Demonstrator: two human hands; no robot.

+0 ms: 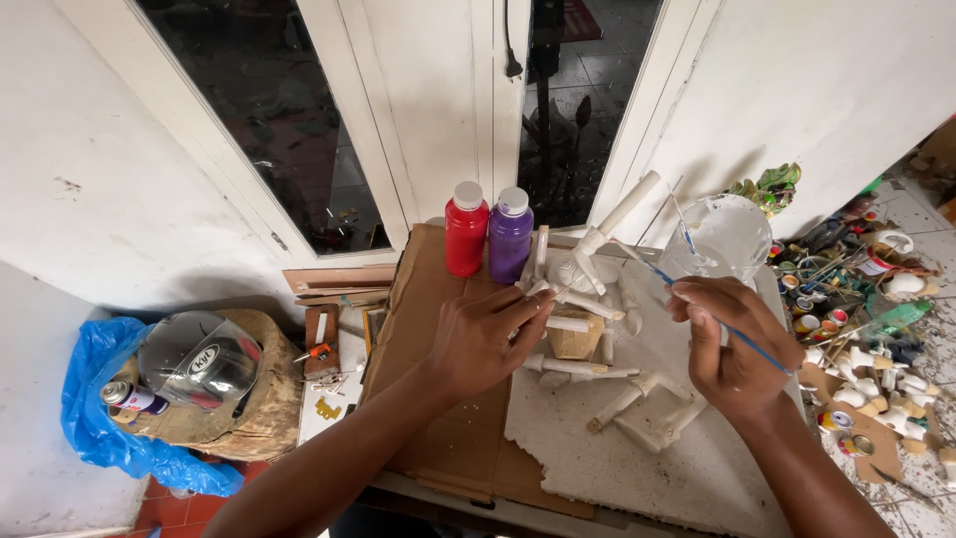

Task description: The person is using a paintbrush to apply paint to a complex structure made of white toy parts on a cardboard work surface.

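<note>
Both forearms reach fwd; left hand [485, 339] fingers pinched, right hand [732, 344] curled in pen grip.

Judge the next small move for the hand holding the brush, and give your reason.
Probably bring the blue brush in the right hand left to the white jointed figure: the left hand touches the figure, and the brush tip points that way, short of it.

red bottle [466, 237], white cap | purple bottle [510, 242], white cap | brush [697, 307] with blue handle | white figure [588, 329] on white foam board [687, 468] | brown cardboard [428, 329] | blue bag [100, 399] | grey helmet [199, 361]
</note>
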